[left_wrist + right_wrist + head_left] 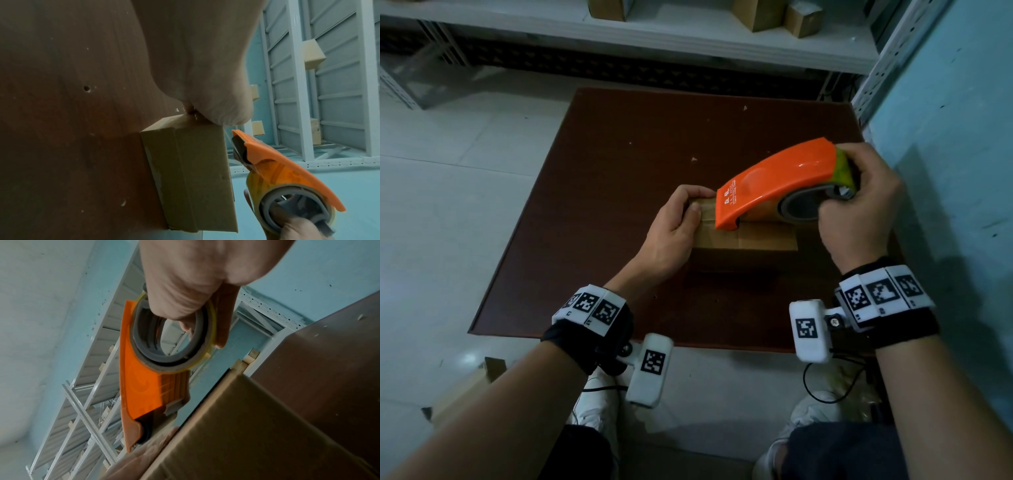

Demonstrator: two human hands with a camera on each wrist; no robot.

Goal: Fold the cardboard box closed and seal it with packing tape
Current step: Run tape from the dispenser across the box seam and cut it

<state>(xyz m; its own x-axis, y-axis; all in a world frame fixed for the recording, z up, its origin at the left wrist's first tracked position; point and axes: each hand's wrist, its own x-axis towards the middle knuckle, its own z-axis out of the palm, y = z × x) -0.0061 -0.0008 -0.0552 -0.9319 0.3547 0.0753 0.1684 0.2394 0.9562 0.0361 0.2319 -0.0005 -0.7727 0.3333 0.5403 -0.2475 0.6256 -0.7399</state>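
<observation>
Steadying cardboard box (746, 240), left hand (674, 233); right hand (859, 212) around tape dispenser (777, 181).

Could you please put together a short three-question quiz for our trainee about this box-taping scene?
1. True or false: the right hand grips the orange tape dispenser.
2. What does the left hand hold: A) scissors, B) the end of the cardboard box, C) a shelf?
3. The box rests on a ____ board.

Key: 1 true; 2 B; 3 brown.
</observation>
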